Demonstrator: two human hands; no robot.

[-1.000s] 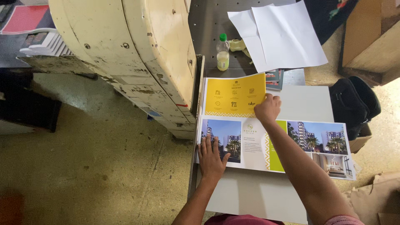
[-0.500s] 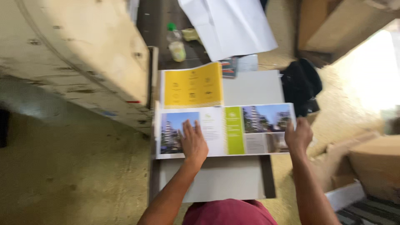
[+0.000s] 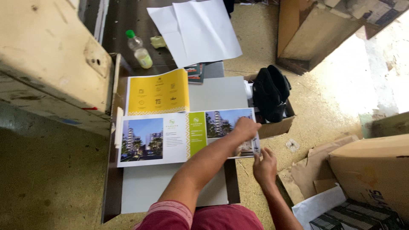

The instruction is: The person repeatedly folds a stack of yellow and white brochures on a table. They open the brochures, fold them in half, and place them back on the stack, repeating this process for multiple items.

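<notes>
A wide printed sheet [image 3: 153, 138] with building photos and a green band lies on a grey table [image 3: 215, 93]. My left hand [image 3: 246, 127] reaches across my body and grips the sheet's right end with curled fingers. Just below it, my right hand [image 3: 264, 165] sits off the table's right side, its fingertips touching the sheet's lower right corner. A yellow printed sheet [image 3: 157, 91] lies behind the wide one, its lower edge tucked under it.
A big cream machine [image 3: 47, 55] stands to the left. Behind the table are a green-capped bottle [image 3: 140, 52] and white paper sheets [image 3: 196, 30]. A black bag [image 3: 270, 93] sits in a small box at the right, with cardboard boxes [image 3: 370, 170] near it.
My left hand has moved from the sheet's left half across to its right end. My right hand has dropped from the right edge to the lower right corner. The view swung left.
</notes>
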